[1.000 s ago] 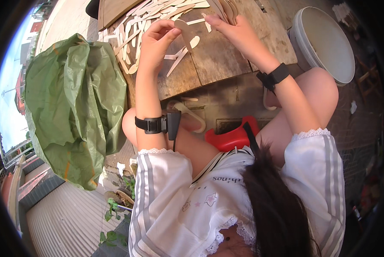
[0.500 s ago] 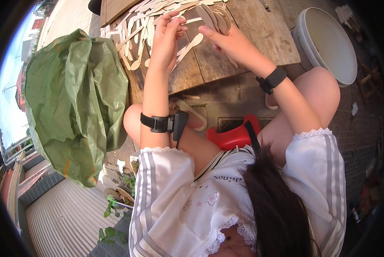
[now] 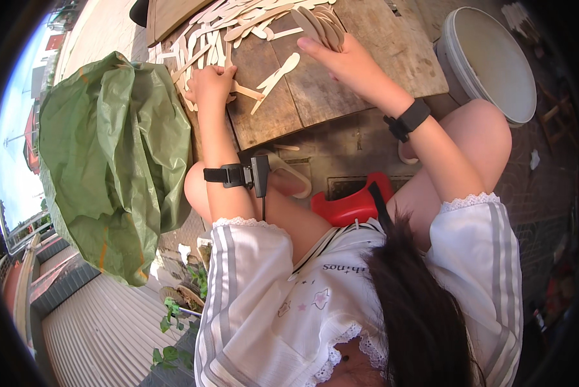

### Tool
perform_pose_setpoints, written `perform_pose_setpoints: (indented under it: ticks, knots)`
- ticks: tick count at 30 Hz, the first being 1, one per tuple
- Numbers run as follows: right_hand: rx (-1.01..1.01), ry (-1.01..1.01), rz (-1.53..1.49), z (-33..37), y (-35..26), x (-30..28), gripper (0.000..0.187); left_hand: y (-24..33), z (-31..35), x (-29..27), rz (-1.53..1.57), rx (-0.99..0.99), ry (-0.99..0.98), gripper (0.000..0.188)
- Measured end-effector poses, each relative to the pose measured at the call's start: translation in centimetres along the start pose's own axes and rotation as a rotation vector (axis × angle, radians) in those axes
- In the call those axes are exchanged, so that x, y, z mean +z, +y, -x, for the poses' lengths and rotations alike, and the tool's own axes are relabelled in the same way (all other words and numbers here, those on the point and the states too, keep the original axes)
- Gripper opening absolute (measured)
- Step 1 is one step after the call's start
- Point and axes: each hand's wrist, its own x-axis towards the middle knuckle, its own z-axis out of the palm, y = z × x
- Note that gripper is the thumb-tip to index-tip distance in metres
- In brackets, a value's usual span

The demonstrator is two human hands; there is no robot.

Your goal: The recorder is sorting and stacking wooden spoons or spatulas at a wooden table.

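Observation:
Flat pale wooden cutlery pieces point(image 3: 205, 32) with rounded, spoon- or knife-like ends lie heaped on a wooden table point(image 3: 341, 97). My right hand point(image 3: 350, 64) is closed round a fanned bunch of wooden cutlery pieces point(image 3: 318, 27), wide ends pointing away from me. At the heap's near left edge, my left hand point(image 3: 210, 86) reaches down with thumb and fingers closing on one upright-looking piece; part of the grip is hidden. Just right of that hand lie a loose piece point(image 3: 247, 91) and a crossed pair point(image 3: 279, 72).
A green tarp-like sack point(image 3: 115, 168) bulges beside the table's left edge. To the right stands a large white bucket point(image 3: 492, 64). Below the near table edge, a red plastic stool point(image 3: 347, 209) shows between my legs. A wooden board point(image 3: 173, 16) lies at the far left.
My left hand has moved left and down from beside the right hand onto the heap, its fingers closing there. The right hand still holds its bunch, almost unmoved.

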Motion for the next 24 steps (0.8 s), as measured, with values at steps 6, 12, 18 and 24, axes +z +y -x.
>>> perform_pose_setpoints:
  ticks: [6, 12, 18, 24]
  knots:
    - [0.003, 0.181, 0.027, -0.2, 0.2, -0.9, 0.040, -1.3, 1.5, -3.3, 0.385, 0.102, 0.029, 0.031]
    - [-0.127, 0.177, -0.021, -0.9, 0.6, -1.1, 0.040, -1.4, 3.3, -6.5, 1.021, 0.374, -0.392, 0.016]
    - [0.075, 0.057, -0.099, -0.2, -0.5, -1.6, 0.033, -0.2, 2.7, -4.8, 0.975, 0.483, -0.493, 0.021]
    - [-0.470, 0.492, -0.014, -1.0, -2.2, -6.2, 0.017, -2.8, -0.6, -0.7, 0.709, 0.099, -0.102, 0.039]
